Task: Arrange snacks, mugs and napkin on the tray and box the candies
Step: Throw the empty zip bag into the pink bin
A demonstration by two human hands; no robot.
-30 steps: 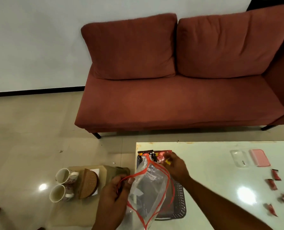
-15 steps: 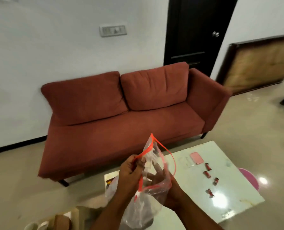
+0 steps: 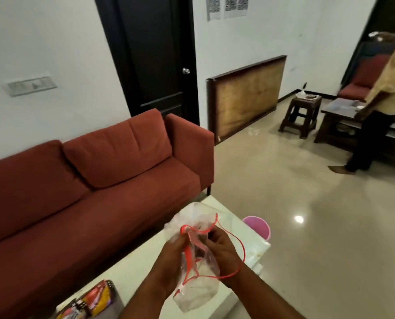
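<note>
Both my hands hold a clear plastic zip bag (image 3: 191, 219) with a red-orange rim above the white table (image 3: 143, 261). My left hand (image 3: 168, 265) grips the bunched bag from the left. My right hand (image 3: 221, 252) clasps it from the right, with the red rim looped around its wrist. Colourful snack packets (image 3: 92, 300) lie in the dark tray (image 3: 120, 305) at the bottom left edge of the view. The candies, mugs and napkin are out of view.
A red sofa (image 3: 95, 180) runs along the wall behind the table. A pink bin (image 3: 257, 226) stands on the floor just past the table's far corner. Another person (image 3: 380, 100) stands at a dark table at the far right, beside a wooden stool (image 3: 301, 113).
The view has swung up and to the right, away from the tray and candies. My hands have crumpled the bag together; my right hand went from the snack packets to the bag.
</note>
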